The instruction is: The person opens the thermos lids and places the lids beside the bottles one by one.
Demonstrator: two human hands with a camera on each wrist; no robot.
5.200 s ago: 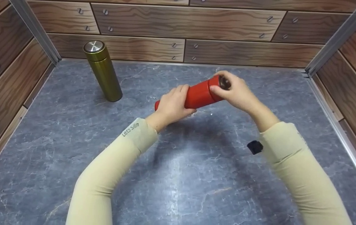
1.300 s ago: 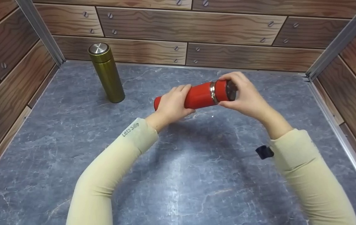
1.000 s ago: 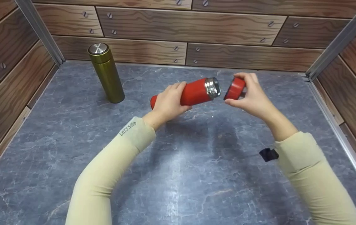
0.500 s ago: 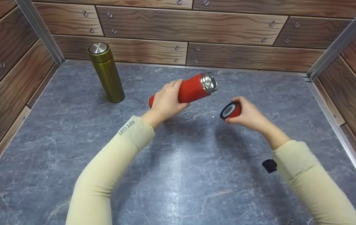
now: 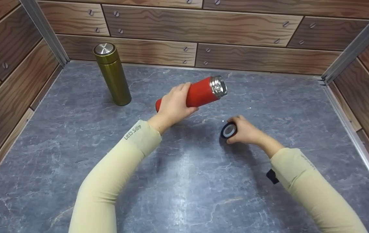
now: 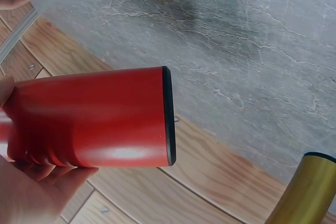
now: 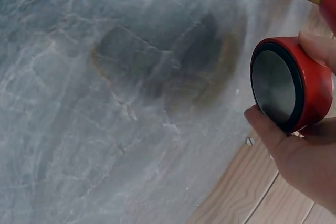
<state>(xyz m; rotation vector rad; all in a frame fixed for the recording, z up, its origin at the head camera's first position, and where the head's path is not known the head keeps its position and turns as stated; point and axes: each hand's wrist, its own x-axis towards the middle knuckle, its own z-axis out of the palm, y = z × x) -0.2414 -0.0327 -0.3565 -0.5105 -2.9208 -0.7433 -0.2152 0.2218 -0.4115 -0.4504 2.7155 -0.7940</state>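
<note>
In the head view, my left hand (image 5: 174,105) grips a red thermos flask (image 5: 200,93) around its body. The flask is tilted, its bare silver mouth pointing right and up. Its black-rimmed base faces the left wrist view, where the red body (image 6: 115,119) fills the middle. My right hand (image 5: 243,131) pinches the red lid (image 5: 229,130) by its side, below and right of the flask. The lid's ringed underside faces up toward the head camera. In the right wrist view the lid (image 7: 275,87) shows its silver top and red wall.
A gold-green thermos flask (image 5: 113,79) with a silver-topped lid stands upright at the back left. Wood-patterned walls (image 5: 158,24) enclose the grey marbled table (image 5: 184,200) at the back and sides. A black strap piece (image 5: 272,176) hangs from the right sleeve.
The right hand turned the lid off the red flask, drew it away right, then lowered it toward me with its underside up. The left hand kept its grip, tilting the flask slightly more.
</note>
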